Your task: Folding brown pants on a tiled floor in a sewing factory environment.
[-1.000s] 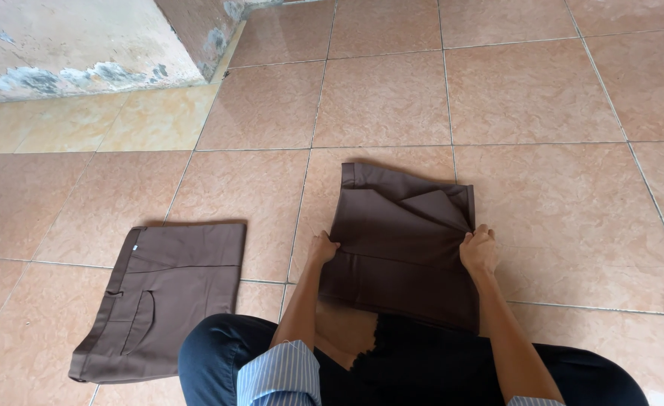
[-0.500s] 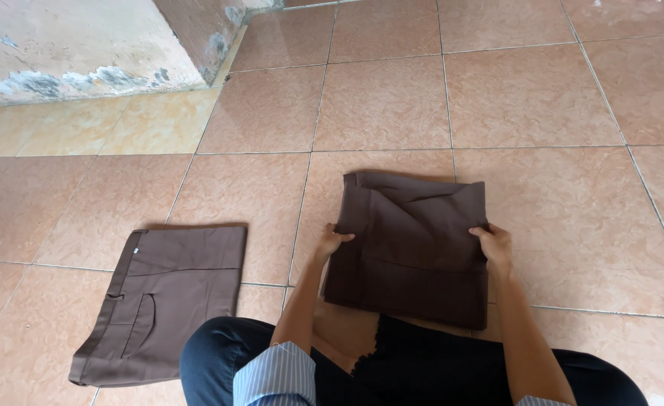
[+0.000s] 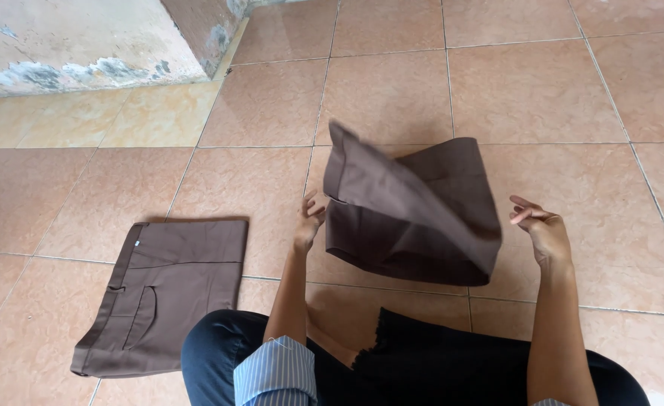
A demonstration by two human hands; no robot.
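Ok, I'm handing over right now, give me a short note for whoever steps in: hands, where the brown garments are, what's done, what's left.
Left hand: fingers at the left edge of the folded brown garment; whether it grips it cannot be told.
Right hand: open, fingers spread, clear of the cloth's right edge.
The folded brown garment is partly lifted off the tiled floor, its far flap raised and blurred.
Done: a second brown garment lies folded flat on the tiles to the person's left, beside the knee.
Left: the lifted piece is not yet lying flat.
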